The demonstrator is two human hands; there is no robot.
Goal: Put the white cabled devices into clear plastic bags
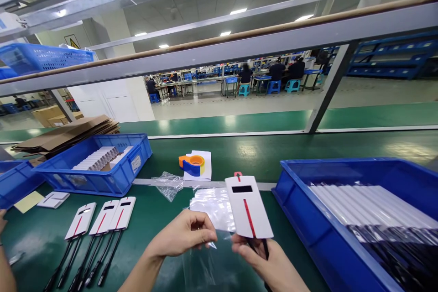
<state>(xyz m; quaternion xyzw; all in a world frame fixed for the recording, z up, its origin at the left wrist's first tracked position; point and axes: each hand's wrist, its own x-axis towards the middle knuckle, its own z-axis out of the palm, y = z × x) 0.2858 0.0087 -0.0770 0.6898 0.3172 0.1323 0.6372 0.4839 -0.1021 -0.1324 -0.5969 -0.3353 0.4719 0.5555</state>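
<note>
My right hand [262,260] is closed round the lower end of a white device [247,205], held upright. The device has a dark window, a red stripe and black cables running down past my palm. To its left, my left hand [186,235] pinches a clear plastic bag [201,267] that hangs below the fingers. Behind both hands lies a stack of clear plastic bags [214,205] on the green bench. Several like white devices [121,214] with black cables rest in a row at the left.
At the right stands a blue bin [297,219] with several bagged devices [376,205]. Another blue bin [119,182] holds white parts, with cardboard sheets [75,130] behind it. A tape dispenser [193,165] sits on white paper. Another person's arm [5,260] enters at the left edge.
</note>
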